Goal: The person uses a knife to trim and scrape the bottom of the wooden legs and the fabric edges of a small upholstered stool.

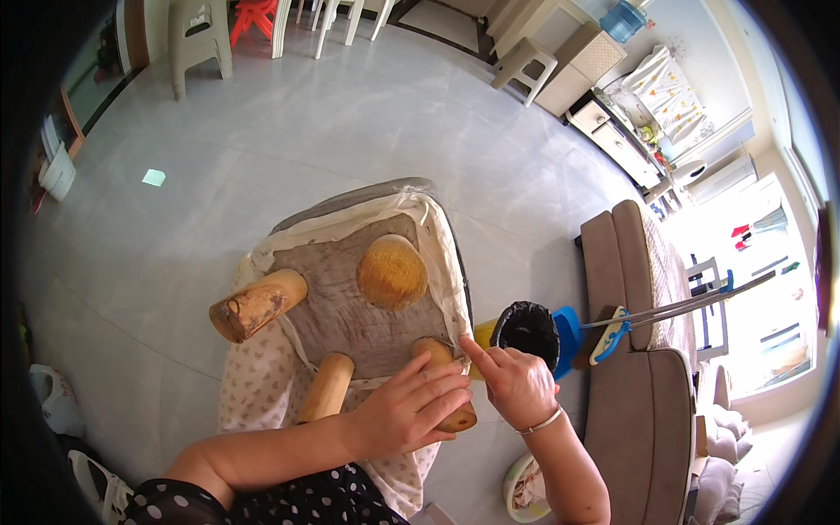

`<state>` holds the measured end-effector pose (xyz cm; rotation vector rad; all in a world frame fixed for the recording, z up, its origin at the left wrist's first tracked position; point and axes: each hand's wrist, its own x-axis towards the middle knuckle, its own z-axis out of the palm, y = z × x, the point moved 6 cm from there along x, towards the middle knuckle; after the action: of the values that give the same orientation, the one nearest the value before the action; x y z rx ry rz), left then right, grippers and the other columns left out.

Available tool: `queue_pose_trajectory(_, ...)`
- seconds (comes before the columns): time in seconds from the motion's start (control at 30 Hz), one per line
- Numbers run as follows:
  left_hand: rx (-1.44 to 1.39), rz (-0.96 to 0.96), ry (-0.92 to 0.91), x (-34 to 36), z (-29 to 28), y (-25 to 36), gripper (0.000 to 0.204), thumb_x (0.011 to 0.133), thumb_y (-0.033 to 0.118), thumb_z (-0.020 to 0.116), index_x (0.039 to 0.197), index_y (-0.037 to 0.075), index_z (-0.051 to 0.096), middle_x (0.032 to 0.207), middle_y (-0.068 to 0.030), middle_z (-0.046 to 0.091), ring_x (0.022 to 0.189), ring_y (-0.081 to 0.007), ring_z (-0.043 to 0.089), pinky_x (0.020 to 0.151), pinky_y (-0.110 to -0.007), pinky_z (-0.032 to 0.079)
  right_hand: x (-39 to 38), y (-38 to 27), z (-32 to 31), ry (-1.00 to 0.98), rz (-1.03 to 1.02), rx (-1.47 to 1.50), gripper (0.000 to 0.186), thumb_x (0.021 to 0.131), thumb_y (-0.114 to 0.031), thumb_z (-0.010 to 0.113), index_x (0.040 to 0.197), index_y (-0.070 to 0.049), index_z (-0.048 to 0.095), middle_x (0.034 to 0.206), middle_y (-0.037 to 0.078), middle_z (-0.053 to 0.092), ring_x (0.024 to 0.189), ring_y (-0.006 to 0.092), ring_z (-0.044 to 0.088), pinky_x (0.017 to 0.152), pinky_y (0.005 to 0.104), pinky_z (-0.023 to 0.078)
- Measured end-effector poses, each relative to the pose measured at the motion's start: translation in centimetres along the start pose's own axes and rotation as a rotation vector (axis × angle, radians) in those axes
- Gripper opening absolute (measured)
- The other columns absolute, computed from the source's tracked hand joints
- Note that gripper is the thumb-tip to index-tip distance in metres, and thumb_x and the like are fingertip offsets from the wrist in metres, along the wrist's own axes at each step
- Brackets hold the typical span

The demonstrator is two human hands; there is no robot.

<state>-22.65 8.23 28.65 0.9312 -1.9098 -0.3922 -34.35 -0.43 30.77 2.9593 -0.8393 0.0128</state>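
Note:
An upturned padded stool [359, 331] sits before me, its brown underside bordered by a strip of white cloth. Wooden legs stick up from it: a round-ended one [392, 273] at the far right, a dark-marked one [259, 304] at the left, and a slimmer one [327, 387] near me. My left hand [411, 398] lies across the near right leg [458, 420], fingers spread and hiding its middle. With its index finger stretched out, my right hand [521, 385] touches the cloth edge [455, 325] beside that leg. Its other fingers are bent and partly hidden.
A black-lined bin [527, 331], a blue dustpan [569, 339] and a brush [610, 336] stand right of the stool. Beyond them is a brown sofa [634, 411]. A white tub [528, 488] is near my right forearm. Patterned cloth [254, 385] hangs below the stool.

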Motion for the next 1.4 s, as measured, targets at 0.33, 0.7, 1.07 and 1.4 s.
queue_pose_trajectory(0.33, 0.031, -0.012, -0.011, -0.1, 0.0, 0.1, 0.059, 0.072, 0.024, 0.074, 0.12, 0.0, 0.051, 0.126, -0.0139, 0.052, 0.121, -0.0293, 0.049, 0.104, -0.049, 0.035, 2.1, -1.7, -2.1, -0.036, -0.13, -0.343, 0.044, 0.073, -0.013, 0.059, 0.116, -0.008, 0.059, 0.065, -0.002, 0.046, 0.058, 0.0128, 0.052, 0.05, 0.0272, 0.044)
queue_pose_trajectory(0.7, 0.038, -0.006, 0.031, -0.1, -0.2, -0.1, 0.059, 0.072, 0.027, 0.075, 0.119, 0.0, 0.052, 0.126, -0.0138, 0.052, 0.121, -0.0287, 0.05, 0.103, -0.049, 0.036, 0.1, -1.4, 0.5, 0.012, 0.135, 0.01, 0.061, 0.07, -0.007, 0.059, 0.13, -0.008, 0.05, 0.066, 0.003, 0.05, 0.057, 0.0163, 0.055, 0.048, 0.031, 0.048)
queue_pose_trajectory(1.07, -0.019, -0.011, 0.032, -0.4, 0.1, -0.4, 0.063, 0.067, 0.026, 0.078, 0.12, 0.003, 0.052, 0.126, -0.0117, 0.053, 0.121, -0.027, 0.049, 0.103, -0.048, 0.035, 2.6, -0.2, -2.3, -0.176, -0.175, -0.2, 0.052, 0.071, -0.008, 0.06, 0.123, -0.014, 0.056, 0.069, 0.0, 0.051, 0.062, 0.0147, 0.055, 0.052, 0.0295, 0.044)
queue_pose_trajectory(1.4, 0.022, 0.02, 0.072, -0.8, 0.5, -1.0, 0.033, 0.083, 0.015, 0.058, 0.115, 0.006, 0.058, 0.121, -0.0069, 0.057, 0.12, -0.0209, 0.05, 0.102, -0.045, 0.036, 4.5, -1.5, -3.2, -0.234, -0.201, -0.223, 0.033, 0.072, -0.009, 0.061, 0.105, -0.01, 0.06, 0.064, -0.001, 0.051, 0.059, 0.0145, 0.058, 0.048, 0.0293, 0.043)
